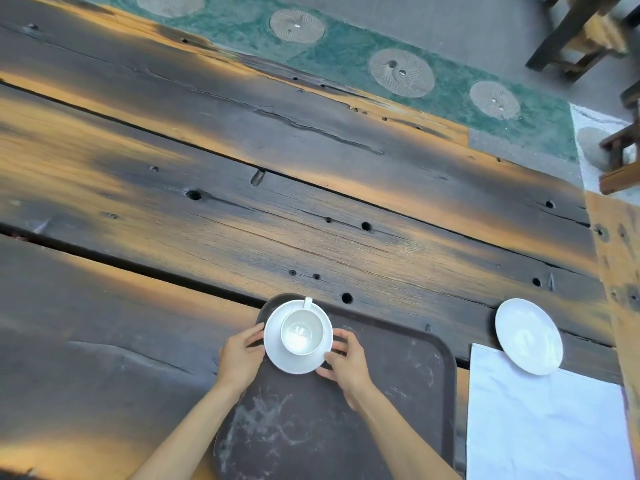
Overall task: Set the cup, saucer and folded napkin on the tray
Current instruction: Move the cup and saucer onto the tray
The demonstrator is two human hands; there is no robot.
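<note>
Cup (302,332) on saucer (297,362), tray's (398,368) 11 o'clock corner; left hand (240,358) and right hand (347,363) pinch the saucer rim. Napkin (540,420) at tray's 3 o'clock, unfolded, spare plate (529,335) overlapping it; right hand nearer.

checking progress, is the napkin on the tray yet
No, the white napkin lies flat on the wooden table to the right of the tray, with a spare saucer overlapping its far corner.
</note>
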